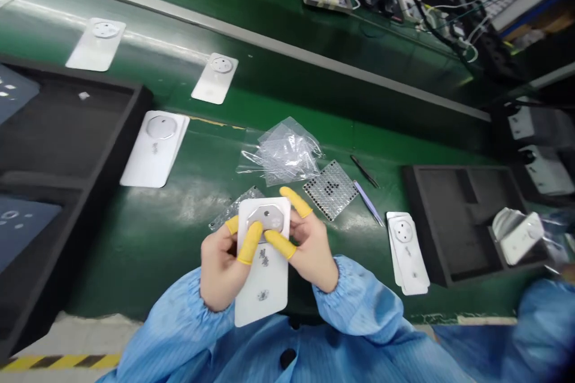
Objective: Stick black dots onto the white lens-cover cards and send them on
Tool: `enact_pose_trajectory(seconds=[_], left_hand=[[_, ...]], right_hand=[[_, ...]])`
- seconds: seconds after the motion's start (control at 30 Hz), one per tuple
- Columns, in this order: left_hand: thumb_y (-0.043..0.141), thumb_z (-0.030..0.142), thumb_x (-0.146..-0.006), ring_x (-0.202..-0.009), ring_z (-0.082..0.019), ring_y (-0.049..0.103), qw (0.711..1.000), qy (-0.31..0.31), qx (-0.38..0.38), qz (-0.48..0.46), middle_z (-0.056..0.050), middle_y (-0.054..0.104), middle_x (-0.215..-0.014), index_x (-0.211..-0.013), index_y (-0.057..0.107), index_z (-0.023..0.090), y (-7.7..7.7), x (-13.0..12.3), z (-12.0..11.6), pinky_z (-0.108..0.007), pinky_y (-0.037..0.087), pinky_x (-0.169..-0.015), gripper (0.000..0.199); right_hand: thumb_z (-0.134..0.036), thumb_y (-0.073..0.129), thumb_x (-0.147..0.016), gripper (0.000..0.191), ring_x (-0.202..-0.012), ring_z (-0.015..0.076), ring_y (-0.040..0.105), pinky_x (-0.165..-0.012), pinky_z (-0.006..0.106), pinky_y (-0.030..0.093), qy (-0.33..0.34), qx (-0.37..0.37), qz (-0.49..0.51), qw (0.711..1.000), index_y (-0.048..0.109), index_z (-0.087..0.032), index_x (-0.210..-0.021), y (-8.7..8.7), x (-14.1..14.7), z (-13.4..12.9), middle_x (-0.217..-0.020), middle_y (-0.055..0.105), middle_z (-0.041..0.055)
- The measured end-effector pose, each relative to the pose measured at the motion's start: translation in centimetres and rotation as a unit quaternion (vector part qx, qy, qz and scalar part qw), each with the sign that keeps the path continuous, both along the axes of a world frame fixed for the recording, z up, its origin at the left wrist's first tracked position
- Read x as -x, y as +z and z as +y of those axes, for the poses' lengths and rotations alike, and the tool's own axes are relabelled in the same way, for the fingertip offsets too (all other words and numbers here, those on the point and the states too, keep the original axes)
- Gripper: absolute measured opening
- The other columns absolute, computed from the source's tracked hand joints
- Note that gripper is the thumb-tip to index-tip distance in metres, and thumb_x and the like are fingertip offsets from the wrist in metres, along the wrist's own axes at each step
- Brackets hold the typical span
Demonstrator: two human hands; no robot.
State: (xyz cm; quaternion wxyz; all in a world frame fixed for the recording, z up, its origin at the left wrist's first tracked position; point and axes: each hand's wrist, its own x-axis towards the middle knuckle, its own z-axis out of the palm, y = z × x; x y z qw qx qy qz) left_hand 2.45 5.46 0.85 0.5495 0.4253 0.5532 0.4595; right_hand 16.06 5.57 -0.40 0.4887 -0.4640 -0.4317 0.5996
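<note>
A white rounded panel [262,287] with a grey octagonal ring near its top is held upright in front of my body, dark markings facing me. My left hand [228,263] grips its left edge, the yellow-covered thumb lying on the octagon. On the other side my right hand [312,245] holds the right edge, its yellow-covered thumb touching the octagon's lower part and a finger raised past the top corner. Just beyond the hands lie clear plastic films [287,152], a dotted sheet [331,190], black tweezers [365,171] and lilac tweezers [369,203].
White panels lie stacked at left [150,152] and right [408,254]. Two single panels [96,45] [215,79] rest on the far strip. Black trays stand at left [67,125] and right [453,221]. Another person's blue sleeve [545,323] shows at lower right. Cables hang above.
</note>
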Motion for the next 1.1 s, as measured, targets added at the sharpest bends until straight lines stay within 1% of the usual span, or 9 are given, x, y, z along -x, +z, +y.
enact_pose_trajectory(seconds=[0.17,0.33,0.47,0.57,0.63,0.7,0.87,1.0,1.1], left_hand=[[0.066,0.034,-0.082,-0.065,-0.020,0.071,0.990,-0.062,-0.046,0.115,-0.006,0.075,-0.080,-0.101,0.068,0.012,-2.1,0.2,0.0,-0.025,0.057,-0.057,0.029],[0.052,0.032,-0.090,-0.086,-0.021,0.073,0.964,-0.181,-0.086,0.177,-0.007,0.076,-0.095,-0.115,0.061,0.016,-2.6,1.3,0.4,-0.030,0.059,-0.078,0.031],[0.060,0.035,-0.085,-0.090,-0.024,0.073,0.947,-0.055,-0.074,0.309,-0.006,0.076,-0.092,-0.116,0.062,0.020,-3.3,3.7,0.7,-0.037,0.056,-0.088,0.035],[0.061,0.039,-0.083,-0.094,-0.028,0.071,0.911,-0.012,-0.065,0.408,-0.011,0.073,-0.104,-0.119,0.061,0.019,-4.1,5.3,0.9,-0.046,0.054,-0.090,0.041],[0.064,0.041,-0.080,-0.107,-0.035,0.064,0.878,-0.047,-0.088,0.468,-0.019,0.064,-0.120,-0.131,0.050,0.012,-4.7,5.8,0.9,-0.052,0.052,-0.091,0.060],[0.064,0.040,-0.080,-0.119,-0.039,0.054,0.853,-0.084,-0.119,0.501,-0.025,0.053,-0.130,-0.141,0.036,0.007,-5.3,5.8,0.8,-0.056,0.048,-0.095,0.075],[0.061,0.028,-0.081,-0.104,-0.031,0.060,0.865,-0.101,-0.098,0.482,-0.020,0.053,-0.124,-0.134,0.041,0.012,-6.1,4.9,0.5,-0.045,0.054,-0.083,0.059],[0.059,0.028,-0.081,-0.065,-0.017,0.061,0.922,-0.146,0.001,0.359,-0.009,0.066,-0.095,-0.124,0.048,0.014,-5.1,4.2,0.2,-0.035,0.055,-0.066,0.046],[0.064,0.036,-0.078,-0.074,-0.018,0.068,0.967,-0.156,0.084,0.184,-0.009,0.072,-0.095,-0.117,0.053,0.014,-4.1,3.8,0.7,-0.032,0.057,-0.071,0.046]], right_hand=[[-0.030,0.073,-0.076,0.060,-0.092,0.0193,0.072,-0.084,0.036,0.061,-0.064,-0.017,-0.067,0.996,0.050,-0.024,-0.131,-1.1,-0.3,-0.3,-0.105,0.073,0.0051],[-0.035,0.075,-0.075,0.057,-0.091,0.0195,0.071,-0.083,0.036,0.060,-0.179,0.024,-0.159,0.971,0.054,-0.023,-0.126,-0.2,-11.7,-1.9,-0.108,0.072,0.0055],[-0.046,0.069,-0.076,0.064,-0.099,0.0261,0.069,-0.086,0.043,0.057,-0.231,0.086,-0.399,0.883,0.049,-0.021,-0.132,-0.5,-24.4,-6.3,-0.111,0.070,0.0097],[-0.048,0.068,-0.072,0.055,-0.110,0.0368,0.061,-0.096,0.056,0.048,-0.229,0.098,-0.570,0.783,0.062,-0.015,-0.115,-2.1,-28.6,-8.3,-0.114,0.066,0.0168],[-0.046,0.063,-0.075,0.050,-0.121,0.0415,0.052,-0.101,0.061,0.041,-0.241,0.040,-0.660,0.710,0.064,-0.012,-0.112,-3.0,-27.4,-7.9,-0.127,0.057,0.0217],[-0.039,0.057,-0.083,0.044,-0.125,0.0385,0.049,-0.103,0.060,0.041,-0.224,-0.047,-0.692,0.685,0.062,-0.012,-0.117,-3.2,-23.3,-6.5,-0.134,0.052,0.0207],[-0.021,0.053,-0.092,0.039,-0.118,0.0218,0.057,-0.103,0.043,0.048,-0.046,-0.215,-0.495,0.840,0.052,-0.025,-0.131,-2.9,-8.3,-1.8,-0.125,0.060,0.0105],[-0.027,0.056,-0.091,0.046,-0.131,0.0298,0.042,-0.106,0.052,0.043,0.061,-0.234,-0.475,0.846,0.048,-0.014,-0.134,-4.6,-1.4,0.0,-0.137,0.049,0.0195],[-0.023,0.054,-0.091,0.034,-0.128,0.0321,0.043,-0.104,0.056,0.041,0.098,-0.243,-0.503,0.824,0.058,-0.011,-0.122,-6.0,-0.7,0.3,-0.138,0.049,0.0210]])
